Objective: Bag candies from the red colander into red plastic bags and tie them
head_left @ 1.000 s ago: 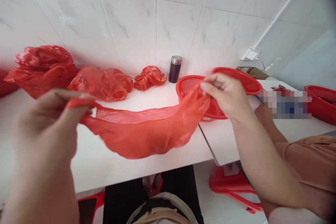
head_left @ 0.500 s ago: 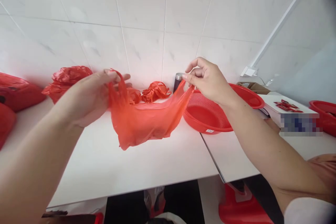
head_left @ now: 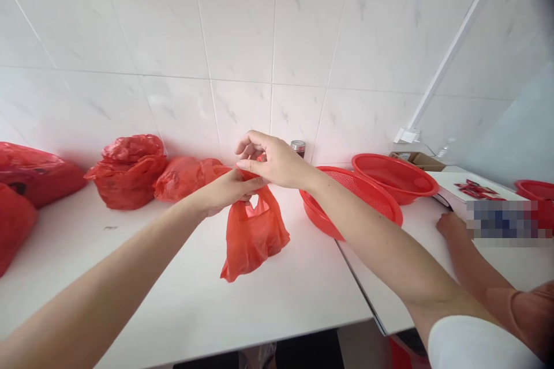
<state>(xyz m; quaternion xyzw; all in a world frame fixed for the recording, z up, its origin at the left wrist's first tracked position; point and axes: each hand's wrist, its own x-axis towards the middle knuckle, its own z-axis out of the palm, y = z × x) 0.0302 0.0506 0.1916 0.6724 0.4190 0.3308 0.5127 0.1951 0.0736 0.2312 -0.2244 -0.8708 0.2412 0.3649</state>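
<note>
A red plastic bag (head_left: 255, 242) hangs by its handles above the white table, its lower part bulging slightly. My left hand (head_left: 229, 187) is closed on the handles at the top of the bag. Just above and touching it, my right hand (head_left: 270, 158) pinches the handle ends, its other fingers curled. The two hands cross close together. Behind them on the table lie more filled red bags (head_left: 184, 176). A red mesh basket (head_left: 314, 207) stands to the right, partly hidden by my right forearm.
Knotted red bags (head_left: 130, 170) line the wall at left. A second red basin (head_left: 393, 176), a flask (head_left: 298, 147) and a cardboard box (head_left: 418, 160) stand at the back. Another person's arm (head_left: 467, 253) rests on the right table near small red packets (head_left: 476, 189).
My hands held the bag's handles wide apart; now they have come together and the bag hangs narrower below them. The view has tilted up slightly, and the other person's arm shows more.
</note>
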